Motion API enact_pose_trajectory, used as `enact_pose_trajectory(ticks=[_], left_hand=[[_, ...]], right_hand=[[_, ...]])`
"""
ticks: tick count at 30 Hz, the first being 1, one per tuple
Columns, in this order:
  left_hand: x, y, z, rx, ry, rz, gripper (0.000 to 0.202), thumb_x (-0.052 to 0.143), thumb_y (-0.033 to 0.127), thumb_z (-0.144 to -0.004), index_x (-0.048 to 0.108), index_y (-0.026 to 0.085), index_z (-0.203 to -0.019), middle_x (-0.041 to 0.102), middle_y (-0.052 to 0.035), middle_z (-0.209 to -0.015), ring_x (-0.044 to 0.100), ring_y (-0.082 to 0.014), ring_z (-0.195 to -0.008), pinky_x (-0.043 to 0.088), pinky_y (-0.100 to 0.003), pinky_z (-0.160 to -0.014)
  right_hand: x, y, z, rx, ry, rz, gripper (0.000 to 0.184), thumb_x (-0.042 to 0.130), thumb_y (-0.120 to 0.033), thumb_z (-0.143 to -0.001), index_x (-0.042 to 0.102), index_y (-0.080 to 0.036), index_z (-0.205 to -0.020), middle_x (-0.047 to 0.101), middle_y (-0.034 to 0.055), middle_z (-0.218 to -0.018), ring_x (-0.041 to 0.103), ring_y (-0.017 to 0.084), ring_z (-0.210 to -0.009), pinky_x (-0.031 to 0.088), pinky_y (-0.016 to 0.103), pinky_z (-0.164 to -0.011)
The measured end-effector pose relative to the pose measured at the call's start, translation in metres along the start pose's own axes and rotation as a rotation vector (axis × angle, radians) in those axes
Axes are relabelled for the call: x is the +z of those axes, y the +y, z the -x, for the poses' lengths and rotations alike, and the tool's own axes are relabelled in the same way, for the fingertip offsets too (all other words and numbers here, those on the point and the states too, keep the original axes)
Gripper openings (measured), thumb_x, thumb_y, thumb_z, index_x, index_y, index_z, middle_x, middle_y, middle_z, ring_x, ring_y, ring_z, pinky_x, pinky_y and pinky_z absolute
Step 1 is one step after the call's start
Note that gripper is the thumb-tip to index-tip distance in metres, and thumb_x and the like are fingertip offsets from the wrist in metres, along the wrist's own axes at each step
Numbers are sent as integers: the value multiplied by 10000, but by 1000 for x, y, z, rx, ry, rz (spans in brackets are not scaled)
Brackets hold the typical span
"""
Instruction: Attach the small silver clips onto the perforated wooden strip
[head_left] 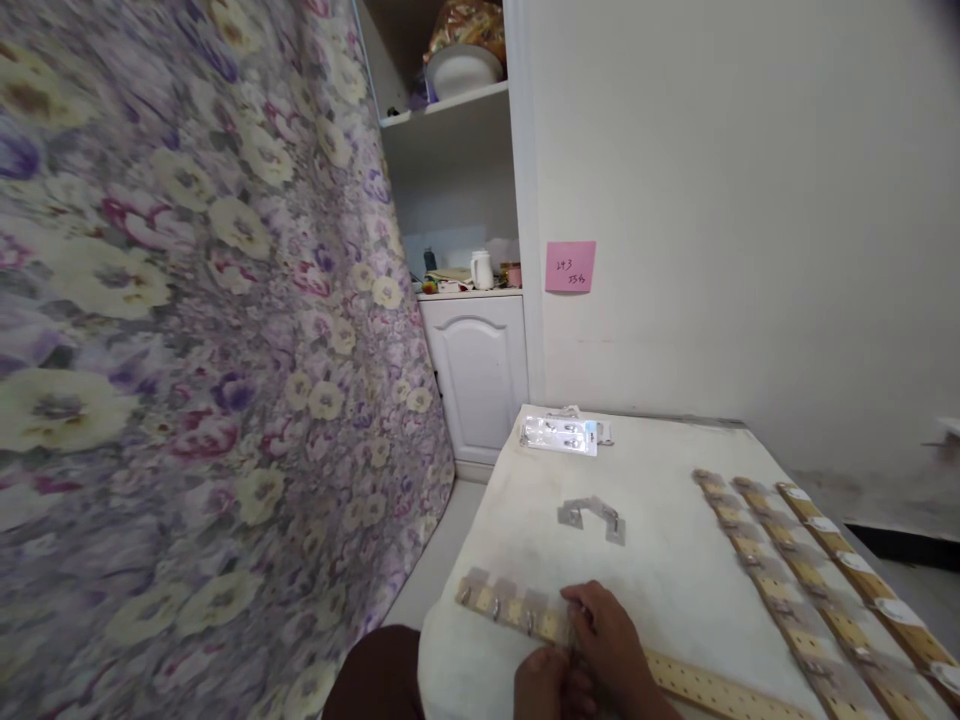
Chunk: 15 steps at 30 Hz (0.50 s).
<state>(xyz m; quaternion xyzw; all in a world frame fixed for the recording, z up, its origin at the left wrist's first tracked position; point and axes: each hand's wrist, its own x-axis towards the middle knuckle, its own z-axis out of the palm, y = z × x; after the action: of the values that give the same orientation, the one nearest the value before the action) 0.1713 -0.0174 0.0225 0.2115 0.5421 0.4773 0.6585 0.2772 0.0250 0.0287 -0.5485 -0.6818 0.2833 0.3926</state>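
From the head view, your right hand [611, 640] and left hand [544, 685] are pinched together on the perforated strip [675, 680] at the bench's [675, 560] near edge; only the strip's left end carries small clear packets [502, 598], while three filled strips [817, 580] lie to its right and loose packets [592, 517] beyond it, so I judge this strip just begun. Behind the strip, the pink note [571, 266] seems to read "243", its second line unclear.

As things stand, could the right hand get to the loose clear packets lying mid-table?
Probably yes. The right hand rests on the near perforated strip, and the loose packets lie just beyond it on bare tabletop. Nothing stands between them; the other strips lie off to the right.
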Motion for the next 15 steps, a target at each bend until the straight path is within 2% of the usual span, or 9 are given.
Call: enact_pose_trajectory(ticks=[8,15], left_hand=[[-1,0,-5,-25,30,15,295,612,441,-586,506,172,-642,586,7,-469,458,-79,-310,207,-199,-354],[-3,-7,-12,-14,7,16,277,567,434,-609,512,164,-639,589,-1,-482,453,-79,-297,187,-196,-345]], right_hand=[[1,0,2,47,-47,73,292,410,-268,-802,624,-199,-989,637,67,-956,585,198,-896,439,296,-808],[-1,0,4,51,-64,94,285,435,-248,-786,620,-199,-996,637,66,-969,580,196,-924,424,295,-836]])
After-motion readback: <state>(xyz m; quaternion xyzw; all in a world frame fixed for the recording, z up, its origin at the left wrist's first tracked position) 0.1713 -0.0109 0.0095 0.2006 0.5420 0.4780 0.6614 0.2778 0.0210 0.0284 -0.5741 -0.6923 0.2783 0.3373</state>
